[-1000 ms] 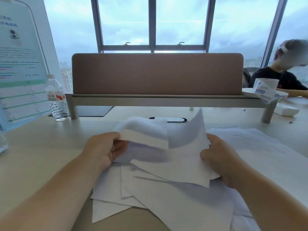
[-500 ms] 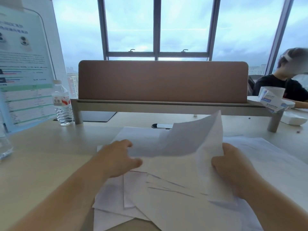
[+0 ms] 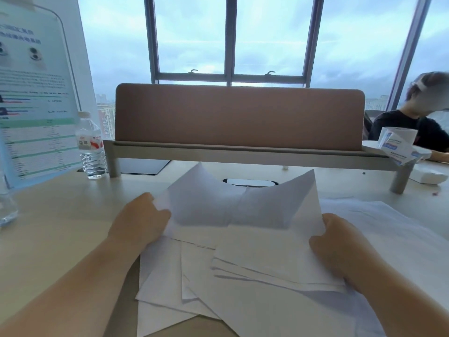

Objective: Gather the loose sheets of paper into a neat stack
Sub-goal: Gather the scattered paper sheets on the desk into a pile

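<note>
Two hands bracket the loose sheets (image 3: 255,259) on the desk (image 3: 60,227): left hand (image 3: 141,222) and right hand (image 3: 332,242) each grip an edge. Gathering is midway; edges remain skewed. Next move likely requires squaring them together.

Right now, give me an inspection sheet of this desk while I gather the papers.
Surface: pale desk, bare wood showing at left.
Job's things: loose sheets fanned and askew; raised sheets curl upward between both hands.
Clutter: water bottle upright at left; small carton on the shelf end, right.
Hands: left hand and right hand each grip a side edge of the raised sheets.
Cables: nothing seen.
Surroundings: brown divider panel, poster, windows, a seated person far right.
</note>
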The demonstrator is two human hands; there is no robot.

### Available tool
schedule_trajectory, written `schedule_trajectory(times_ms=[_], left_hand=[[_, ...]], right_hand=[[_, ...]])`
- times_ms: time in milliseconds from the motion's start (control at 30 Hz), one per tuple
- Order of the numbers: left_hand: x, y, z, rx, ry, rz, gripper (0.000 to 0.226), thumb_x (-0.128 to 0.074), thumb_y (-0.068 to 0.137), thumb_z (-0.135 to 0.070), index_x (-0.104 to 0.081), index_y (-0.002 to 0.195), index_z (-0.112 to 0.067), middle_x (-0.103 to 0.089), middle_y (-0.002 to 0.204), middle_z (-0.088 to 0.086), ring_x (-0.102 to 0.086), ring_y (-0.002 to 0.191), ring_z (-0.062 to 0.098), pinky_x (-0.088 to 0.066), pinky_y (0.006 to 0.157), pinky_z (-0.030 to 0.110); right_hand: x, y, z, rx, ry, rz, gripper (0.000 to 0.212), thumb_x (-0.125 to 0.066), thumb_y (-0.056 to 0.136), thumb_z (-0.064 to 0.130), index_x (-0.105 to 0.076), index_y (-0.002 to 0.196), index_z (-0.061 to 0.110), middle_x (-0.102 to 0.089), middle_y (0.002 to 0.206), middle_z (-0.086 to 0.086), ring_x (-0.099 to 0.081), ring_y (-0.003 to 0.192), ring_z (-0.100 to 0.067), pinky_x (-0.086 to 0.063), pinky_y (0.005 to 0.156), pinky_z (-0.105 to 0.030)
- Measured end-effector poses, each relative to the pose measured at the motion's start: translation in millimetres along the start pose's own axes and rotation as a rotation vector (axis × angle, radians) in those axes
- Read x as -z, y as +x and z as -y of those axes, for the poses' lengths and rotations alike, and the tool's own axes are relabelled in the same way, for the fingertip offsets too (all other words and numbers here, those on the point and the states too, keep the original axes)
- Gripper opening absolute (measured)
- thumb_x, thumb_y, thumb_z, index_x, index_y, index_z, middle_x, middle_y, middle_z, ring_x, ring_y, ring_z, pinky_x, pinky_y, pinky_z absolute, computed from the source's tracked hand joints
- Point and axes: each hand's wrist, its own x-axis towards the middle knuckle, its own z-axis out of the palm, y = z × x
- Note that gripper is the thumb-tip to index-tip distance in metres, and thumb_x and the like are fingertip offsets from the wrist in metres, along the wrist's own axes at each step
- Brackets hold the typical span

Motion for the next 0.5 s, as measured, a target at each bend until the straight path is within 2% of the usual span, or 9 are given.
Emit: schedule_trajectory(times_ms=[67,133,200,267,367,400,467,500], left_hand=[[-1,2,0,0.064,-0.373,-0.077,0.010,-0.059,0.092,-0.018,-0.059,0.090,-0.008,-0.070,0.083,0.016,-0.070,0.064,0.029,-0.053,0.056,0.034],[4,8,2,0.249,-0.783,-0.163,0.012,-0.052,0.094,-0.007,-0.063,0.096,-0.007,-0.071,0.081,0.019,-0.067,0.051,0.022,-0.053,0.047,0.028],[9,14,8,0.467,-1.207,-0.186,0.019,-0.049,0.098,-0.003,-0.065,0.098,-0.014,-0.069,0.078,0.010,-0.064,0.041,0.011,-0.052,0.041,0.021],[11,20,13,0.588,-1.471,-0.158,0.021,-0.050,0.103,-0.006,-0.066,0.106,-0.018,-0.072,0.069,0.000,-0.063,0.038,0.001,-0.052,0.038,0.019],[7,17,9,0.584,-1.521,-0.096,0.018,-0.049,0.107,-0.011,-0.064,0.098,-0.017,-0.069,0.049,-0.006,-0.064,0.039,0.001,-0.052,0.038,0.019],[3,14,3,0.559,-1.492,-0.074,0.014,-0.051,0.107,-0.013,-0.063,0.101,-0.017,-0.070,0.052,-0.004,-0.065,0.040,0.001,-0.052,0.037,0.020],[-2,5,-10,0.498,-1.372,-0.031,0.006,-0.056,0.105,-0.016,-0.062,0.107,-0.014,-0.073,0.071,0.004,-0.067,0.041,0.004,-0.053,0.038,0.022],[-4,1,-17,0.443,-1.282,-0.027,0.006,-0.058,0.104,-0.016,-0.061,0.104,-0.012,-0.072,0.080,0.009,-0.068,0.042,0.007,-0.055,0.040,0.024]], right_hand=[[1,-1,2,0.004,-0.007,-0.002,0.021,-0.055,0.078,0.013,-0.062,0.097,0.018,-0.068,0.092,0.002,-0.064,0.084,-0.023,-0.056,0.080,-0.037],[3,-3,3,0.011,-0.013,-0.004,0.018,-0.055,0.082,0.012,-0.060,0.097,0.020,-0.066,0.093,0.004,-0.061,0.085,-0.022,-0.051,0.078,-0.035],[3,-3,3,0.016,0.002,-0.004,0.019,-0.055,0.083,0.010,-0.061,0.098,0.020,-0.066,0.095,0.003,-0.060,0.087,-0.023,-0.048,0.077,-0.035],[3,-2,3,0.015,0.021,-0.006,0.021,-0.055,0.081,0.010,-0.063,0.098,0.021,-0.068,0.094,0.004,-0.062,0.086,-0.023,-0.051,0.078,-0.035],[2,-1,2,-0.008,0.100,-0.014,0.020,-0.055,0.079,0.010,-0.068,0.091,0.020,-0.072,0.086,0.001,-0.067,0.081,-0.024,-0.058,0.079,-0.039],[1,0,1,-0.015,0.156,-0.025,0.017,-0.057,0.080,0.010,-0.069,0.088,0.018,-0.073,0.083,-0.001,-0.068,0.079,-0.027,-0.060,0.078,-0.042],[1,1,1,-0.041,0.262,-0.042,0.011,-0.060,0.085,0.013,-0.071,0.085,0.014,-0.075,0.081,-0.007,-0.070,0.078,-0.032,-0.062,0.078,-0.048],[1,2,1,-0.053,0.309,-0.044,0.013,-0.060,0.086,0.017,-0.071,0.084,0.011,-0.075,0.082,-0.012,-0.071,0.078,-0.035,-0.062,0.077,-0.052]])
